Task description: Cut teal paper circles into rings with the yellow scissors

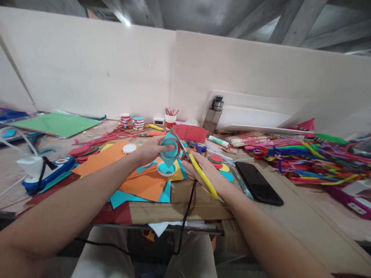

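My left hand (pixel 150 148) is closed on a teal paper piece (pixel 169 150) with a red ring on it, held just above the table. My right hand (pixel 207 173) grips yellow-handled scissors (pixel 199 173), whose blades reach up to the right edge of the teal piece. Right below the paper, a round white-and-teal disc (pixel 166 169) lies on the orange and teal paper sheets (pixel 145 185).
A black phone (pixel 257 183) lies right of my right hand. Colourful pipe cleaners (pixel 304 158) are heaped at the right. Red and yellow paper circles (pixel 216 160), a glue stick (pixel 218 141), a bottle (pixel 213 116), a green sheet (pixel 56 123) and a blue-and-white tool (pixel 48 173) crowd the table. A black cable (pixel 185 216) hangs over the front edge.
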Demonstrator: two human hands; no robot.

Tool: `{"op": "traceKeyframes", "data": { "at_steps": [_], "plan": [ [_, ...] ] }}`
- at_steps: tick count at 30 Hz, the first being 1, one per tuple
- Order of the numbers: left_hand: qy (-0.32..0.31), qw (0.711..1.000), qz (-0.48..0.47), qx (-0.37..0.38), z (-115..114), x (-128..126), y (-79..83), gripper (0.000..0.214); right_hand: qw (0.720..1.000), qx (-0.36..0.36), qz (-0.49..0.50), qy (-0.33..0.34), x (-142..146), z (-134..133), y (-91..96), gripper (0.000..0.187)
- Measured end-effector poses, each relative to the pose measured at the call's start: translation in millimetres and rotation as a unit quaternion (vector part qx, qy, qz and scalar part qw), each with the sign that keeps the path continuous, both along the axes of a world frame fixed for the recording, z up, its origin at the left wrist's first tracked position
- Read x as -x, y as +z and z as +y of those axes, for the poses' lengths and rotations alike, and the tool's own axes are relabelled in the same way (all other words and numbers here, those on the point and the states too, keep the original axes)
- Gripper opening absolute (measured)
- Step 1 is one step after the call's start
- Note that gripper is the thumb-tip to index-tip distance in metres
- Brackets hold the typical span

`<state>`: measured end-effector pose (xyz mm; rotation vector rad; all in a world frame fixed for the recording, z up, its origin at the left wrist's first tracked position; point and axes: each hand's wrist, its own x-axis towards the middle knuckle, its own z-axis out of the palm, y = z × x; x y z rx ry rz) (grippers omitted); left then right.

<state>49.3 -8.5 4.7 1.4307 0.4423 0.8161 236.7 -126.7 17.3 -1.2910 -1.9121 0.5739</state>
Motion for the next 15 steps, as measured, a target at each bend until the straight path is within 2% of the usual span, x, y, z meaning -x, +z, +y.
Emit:
{"op": "traceKeyframes", "data": {
  "at_steps": [9,15],
  "plan": [
    [-0.005,1.0,0.014,-0.004,0.6,0.6,-0.6,0.043,1.0,0.023,-0.004,-0.013,0.8,-1.2,0.5,0.034],
    [-0.004,1.0,0.011,-0.021,2.6,1.4,-2.3,0.036,1.0,0.013,-0.011,-0.019,1.4,-2.2,0.6,0.035]
  ]
}}
